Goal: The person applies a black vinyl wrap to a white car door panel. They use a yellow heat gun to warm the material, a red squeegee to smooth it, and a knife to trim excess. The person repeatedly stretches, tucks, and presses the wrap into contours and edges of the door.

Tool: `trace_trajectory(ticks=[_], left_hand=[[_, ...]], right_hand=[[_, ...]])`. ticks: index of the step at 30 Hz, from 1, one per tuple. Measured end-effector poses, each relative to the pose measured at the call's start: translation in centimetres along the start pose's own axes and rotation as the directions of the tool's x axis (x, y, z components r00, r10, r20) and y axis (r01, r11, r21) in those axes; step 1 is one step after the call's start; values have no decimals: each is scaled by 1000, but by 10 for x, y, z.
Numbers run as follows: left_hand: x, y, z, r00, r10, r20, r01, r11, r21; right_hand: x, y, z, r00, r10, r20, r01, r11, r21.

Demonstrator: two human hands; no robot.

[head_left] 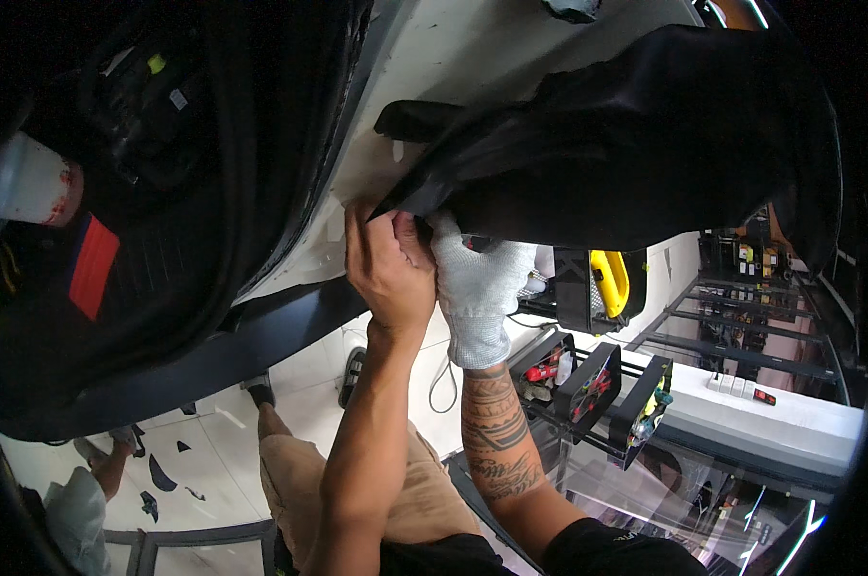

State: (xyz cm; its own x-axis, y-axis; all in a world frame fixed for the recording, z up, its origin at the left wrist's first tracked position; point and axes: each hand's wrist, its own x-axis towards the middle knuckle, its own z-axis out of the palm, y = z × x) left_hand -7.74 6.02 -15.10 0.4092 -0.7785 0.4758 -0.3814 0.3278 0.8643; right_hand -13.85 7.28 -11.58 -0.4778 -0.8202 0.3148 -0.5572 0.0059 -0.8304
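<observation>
A large sheet of thin, glossy black film [636,144] hangs loosely in front of a pale car body panel [362,158]. My bare left hand [391,264] is closed on the pointed lower left corner of the film, its fingers bent against the panel. Right beside it, my right hand [477,274] wears a light grey knit glove. Its fingers press up to the same edge and are partly hidden under the film. A dark elongated part [420,120] juts from the panel just above the film's edge.
Left, in the car's dark opening, are a white cup [36,182] with red marks and a flat red piece [93,266]. Right stands a cart with black bins [588,384] and a yellow tool [609,283]. Black scraps [162,473] lie on the floor near another person [79,509].
</observation>
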Motion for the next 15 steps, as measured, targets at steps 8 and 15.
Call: trace_trajectory(ticks=[8,15], left_hand=[[5,4,-12,994,-47,100,41,997,61],[10,2,-9,990,12,141,-3,998,-62]], right_hand=[[-3,12,3,1000,-7,-2,7,997,-79],[5,32,-50,948,-136,289,218,937,-273]])
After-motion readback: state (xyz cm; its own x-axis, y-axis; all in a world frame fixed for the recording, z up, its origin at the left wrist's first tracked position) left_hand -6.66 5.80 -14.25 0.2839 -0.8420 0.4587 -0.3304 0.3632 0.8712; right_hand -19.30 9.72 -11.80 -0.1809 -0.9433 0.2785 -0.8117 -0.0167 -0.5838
